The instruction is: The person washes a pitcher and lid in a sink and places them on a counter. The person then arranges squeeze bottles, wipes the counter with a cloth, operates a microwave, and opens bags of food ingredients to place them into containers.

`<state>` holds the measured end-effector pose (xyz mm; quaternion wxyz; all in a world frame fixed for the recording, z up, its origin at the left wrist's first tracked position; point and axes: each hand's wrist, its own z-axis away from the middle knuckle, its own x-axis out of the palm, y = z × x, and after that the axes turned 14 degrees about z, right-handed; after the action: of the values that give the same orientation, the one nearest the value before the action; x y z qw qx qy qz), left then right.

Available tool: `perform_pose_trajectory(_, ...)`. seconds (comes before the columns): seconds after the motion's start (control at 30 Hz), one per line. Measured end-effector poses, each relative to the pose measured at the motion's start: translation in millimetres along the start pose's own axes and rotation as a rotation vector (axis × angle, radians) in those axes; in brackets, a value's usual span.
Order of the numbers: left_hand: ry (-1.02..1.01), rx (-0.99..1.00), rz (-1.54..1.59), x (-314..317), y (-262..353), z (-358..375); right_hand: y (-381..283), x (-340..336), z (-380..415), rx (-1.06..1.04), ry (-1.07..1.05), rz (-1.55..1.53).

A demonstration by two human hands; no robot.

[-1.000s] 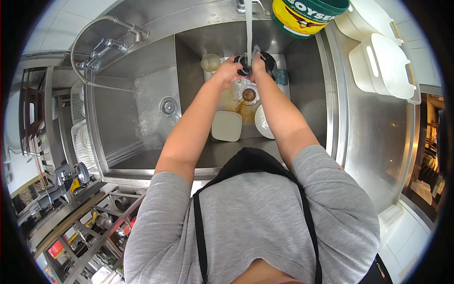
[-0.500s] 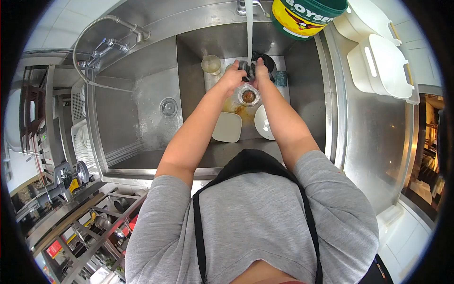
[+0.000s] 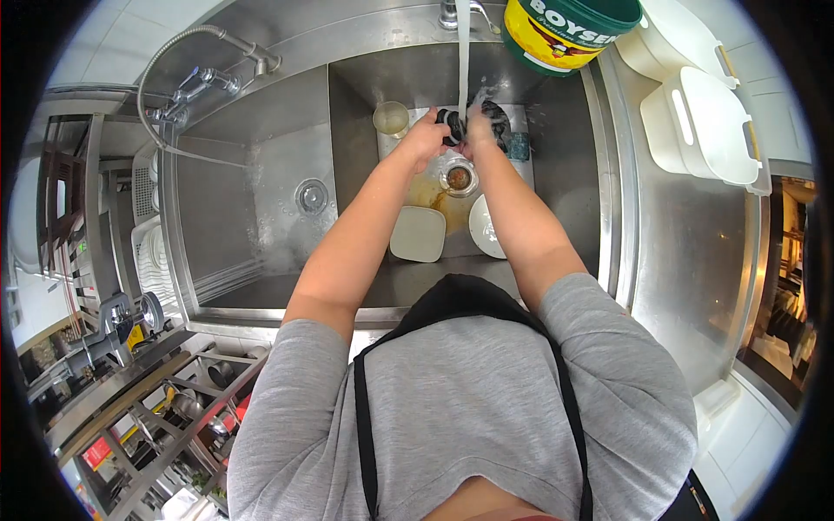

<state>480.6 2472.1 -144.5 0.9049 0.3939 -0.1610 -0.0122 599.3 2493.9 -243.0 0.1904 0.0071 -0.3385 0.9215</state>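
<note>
Under a stream of running water (image 3: pixel 463 65), both my hands grip a black item (image 3: pixel 450 127) in the right-hand basin. My left hand (image 3: pixel 424 141) is closed around its left side. On the other side my right hand (image 3: pixel 479 136) is closed on it, with water splashing over the fingers. I cannot tell what kind of item it is; more black (image 3: pixel 498 120) shows beyond the right hand. Close below the hands lies the sink drain (image 3: pixel 458 179) with brown residue in it. A clear cup (image 3: pixel 391 119) stands left of my left hand, and a dark green pad (image 3: pixel 519 146) sits to the right.
A whitish square dish (image 3: pixel 418 234) and a white round plate (image 3: pixel 485 227) lie near the basin's front. A green and yellow bucket (image 3: pixel 560 39) stands at the back right rim. White bins (image 3: pixel 699 122) occupy the right counter. The left basin (image 3: pixel 287 148) has a hose tap above.
The hands have turned the black item under the stream, and water now sprays up and right from it. The forearms have hardly moved.
</note>
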Motion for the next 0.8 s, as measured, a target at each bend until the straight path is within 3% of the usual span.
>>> perform_pose_trajectory(0.73,-0.096,0.050,-0.034,-2,-4,-8,-11,7,21,0.093,0.062,-0.023)
perform_pose_trajectory(0.8,0.129,0.128,-0.054,12,1,4,6,10,11,-0.095,0.053,-0.019)
